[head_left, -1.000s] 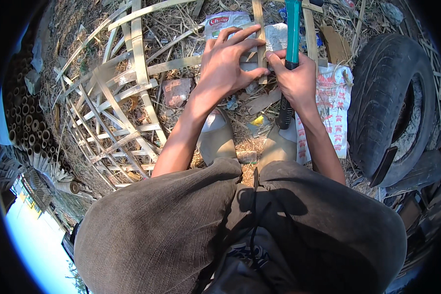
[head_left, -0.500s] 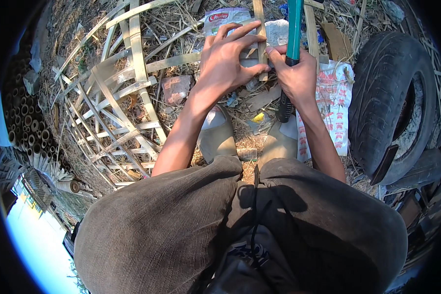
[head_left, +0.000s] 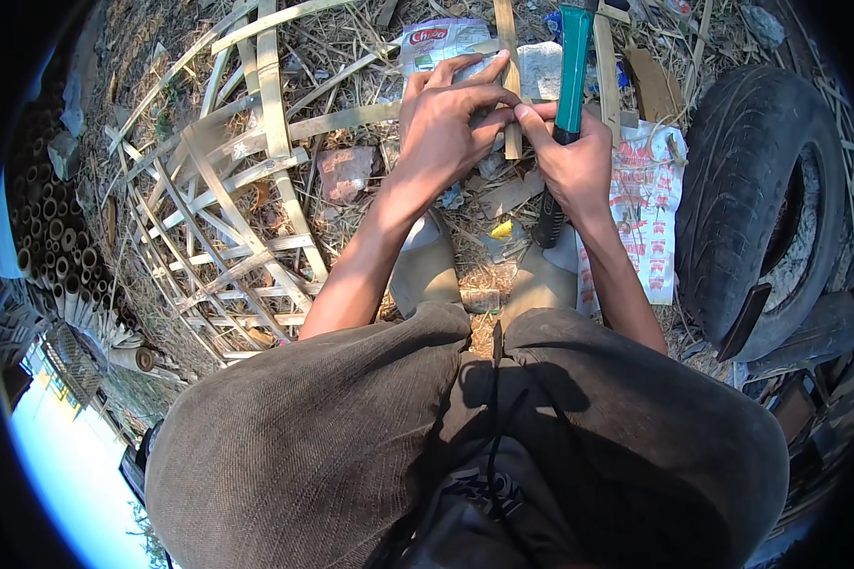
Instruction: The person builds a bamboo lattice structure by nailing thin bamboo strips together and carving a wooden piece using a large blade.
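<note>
My right hand [head_left: 575,163] grips a tool with a teal shaft and black handle end [head_left: 569,81], held upright. My left hand [head_left: 446,119] has its fingers curled around a narrow bamboo strip [head_left: 508,57] that runs away from me, and its fingertips meet my right thumb at the strip. Both hands work close together above my two feet, in grey shoes [head_left: 429,268]. My knees in brown trousers [head_left: 332,417] fill the lower part of the view.
A woven lattice of bamboo strips [head_left: 237,218] lies on the ground to the left. An old black tyre [head_left: 759,190] lies at right, beside a printed white sack [head_left: 643,204]. Cut bamboo tubes [head_left: 52,237] are stacked at far left. Dry straw, wrappers and a flat stone [head_left: 346,173] litter the ground.
My left hand's fingers have closed further around the bamboo strip and drawn against my right hand. The tool stays upright in my right hand.
</note>
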{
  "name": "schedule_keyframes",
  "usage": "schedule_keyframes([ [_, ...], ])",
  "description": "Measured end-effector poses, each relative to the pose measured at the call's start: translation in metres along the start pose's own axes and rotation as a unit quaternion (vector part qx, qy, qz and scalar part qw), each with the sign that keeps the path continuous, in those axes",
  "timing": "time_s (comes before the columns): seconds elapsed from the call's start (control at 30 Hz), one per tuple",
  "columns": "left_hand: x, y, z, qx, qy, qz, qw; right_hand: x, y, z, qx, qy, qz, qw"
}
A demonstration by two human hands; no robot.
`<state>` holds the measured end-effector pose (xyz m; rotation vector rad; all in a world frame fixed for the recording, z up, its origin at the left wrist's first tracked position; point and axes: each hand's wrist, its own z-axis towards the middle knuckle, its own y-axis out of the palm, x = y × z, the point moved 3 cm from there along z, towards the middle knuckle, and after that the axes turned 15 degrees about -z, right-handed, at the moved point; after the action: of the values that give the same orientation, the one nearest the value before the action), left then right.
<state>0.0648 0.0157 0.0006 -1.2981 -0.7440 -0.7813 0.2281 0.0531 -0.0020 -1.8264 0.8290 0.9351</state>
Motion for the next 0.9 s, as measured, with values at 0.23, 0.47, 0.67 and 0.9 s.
schedule_keyframes([
  [0.23,0.000,0.001,-0.001,0.019,-0.033,-0.007,0.999,0.004,0.000,-0.002,-0.030,0.023,-0.016,0.999],
  [0.47,0.001,0.003,0.003,0.018,-0.066,-0.005,0.998,0.024,0.000,-0.005,-0.020,0.045,-0.052,0.997],
  [0.67,-0.002,0.006,0.003,0.022,-0.081,0.011,0.996,0.022,-0.002,-0.003,-0.027,0.047,-0.067,0.996],
  [0.9,-0.004,0.006,0.001,0.030,-0.091,0.000,0.995,0.020,-0.002,-0.003,-0.035,0.056,-0.058,0.996],
])
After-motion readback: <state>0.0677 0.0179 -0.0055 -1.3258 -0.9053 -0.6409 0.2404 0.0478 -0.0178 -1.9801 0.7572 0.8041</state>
